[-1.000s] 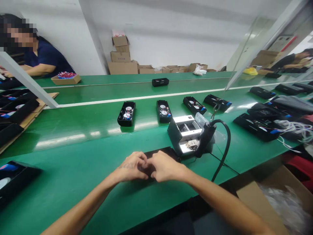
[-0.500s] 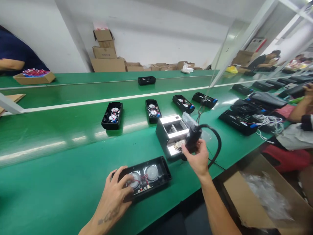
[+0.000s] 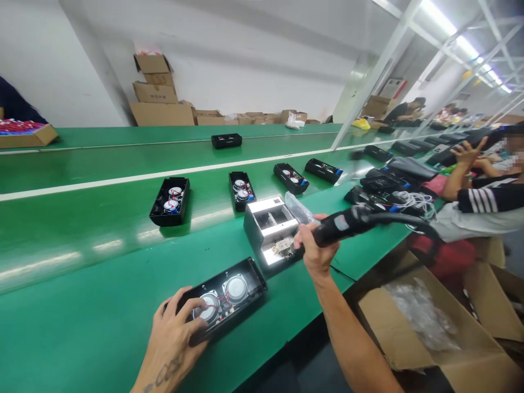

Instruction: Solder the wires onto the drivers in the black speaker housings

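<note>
The open black case (image 3: pixel 233 317) lies near the edge of the table (image 3: pixel 82 305), two speakers and red wires (image 3: pixel 224 300) seated inside it. A cone could be dented by the left hand (image 3: pixel 174 327), which is spread open, fingertips on the left speaker (image 3: pixel 208 307). A black corded tool (image 3: pixel 347 224) is gripped in the right hand (image 3: pixel 317 245) — its cable (image 3: pixel 393 217) could be snagged on the lit jig (image 3: pixel 268 229). Clear film (image 3: pixel 421 314) is heaped in the cardboard box (image 3: pixel 374 322) at near right.

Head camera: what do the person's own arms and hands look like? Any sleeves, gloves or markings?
Both arms are bare, with no sleeves, and neither the left hand nor the right hand wears a glove. The left wrist area carries a dark tattoo.
</note>
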`<state>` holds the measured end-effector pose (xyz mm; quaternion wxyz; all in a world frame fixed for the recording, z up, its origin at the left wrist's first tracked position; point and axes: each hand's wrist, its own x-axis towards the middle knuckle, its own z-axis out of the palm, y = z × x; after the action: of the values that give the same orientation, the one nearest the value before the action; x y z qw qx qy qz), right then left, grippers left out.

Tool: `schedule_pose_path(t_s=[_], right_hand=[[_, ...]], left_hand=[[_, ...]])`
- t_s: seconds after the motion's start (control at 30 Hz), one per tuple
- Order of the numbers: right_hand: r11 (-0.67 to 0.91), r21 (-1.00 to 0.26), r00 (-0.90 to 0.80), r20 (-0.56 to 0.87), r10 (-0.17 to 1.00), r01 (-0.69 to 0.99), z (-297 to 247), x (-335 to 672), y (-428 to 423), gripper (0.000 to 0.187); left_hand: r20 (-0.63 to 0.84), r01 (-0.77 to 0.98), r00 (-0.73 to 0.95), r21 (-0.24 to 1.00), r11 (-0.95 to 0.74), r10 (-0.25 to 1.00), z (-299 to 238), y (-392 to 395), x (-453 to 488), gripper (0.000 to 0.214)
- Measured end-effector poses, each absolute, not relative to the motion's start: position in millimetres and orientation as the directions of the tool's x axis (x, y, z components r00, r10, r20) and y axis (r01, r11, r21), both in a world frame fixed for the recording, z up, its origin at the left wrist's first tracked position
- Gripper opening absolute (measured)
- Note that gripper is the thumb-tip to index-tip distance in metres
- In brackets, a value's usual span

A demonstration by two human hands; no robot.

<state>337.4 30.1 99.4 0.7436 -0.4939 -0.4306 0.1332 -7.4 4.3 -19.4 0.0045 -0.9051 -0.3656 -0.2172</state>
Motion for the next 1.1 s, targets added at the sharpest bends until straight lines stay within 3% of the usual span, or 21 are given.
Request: schedule_pose_path(t_s=[0.13, 0.33, 0.43, 0.9, 1.1], right_hand=[[0.436, -0.881, 0.477, 0.467, 0.744, 0.182, 97, 331, 28, 0.035], [0.515, -0.839, 0.341, 0.439, 0.831, -0.175, 95, 285, -12, 0.035], [0.516, -0.816, 0.259, 0.455, 0.852, -0.26, 89, 257, -22, 0.032], [0.466, -0.842, 0.168, 0.436, 0.884, -0.27, 71, 237, -13, 0.03], [0.486, -0.854, 0.142, 0.467, 0.873, -0.186, 67, 232, -15, 0.024]], left_hand=[[0.332, 0.689, 0.634, 0.169, -0.705, 0.699, -18, 2, -7, 0.01], [0.26, 0.683, 0.637, 0.245, -0.688, 0.726, -13, -2, -4, 0.013], [0.246, 0.701, 0.602, 0.292, -0.65, 0.76, -10, -4, -2, 0.013], [0.235, 0.697, 0.594, 0.327, -0.638, 0.77, -7, -6, -1, 0.015], [0.269, 0.692, 0.599, 0.301, -0.656, 0.755, -8, -7, -1, 0.014]])
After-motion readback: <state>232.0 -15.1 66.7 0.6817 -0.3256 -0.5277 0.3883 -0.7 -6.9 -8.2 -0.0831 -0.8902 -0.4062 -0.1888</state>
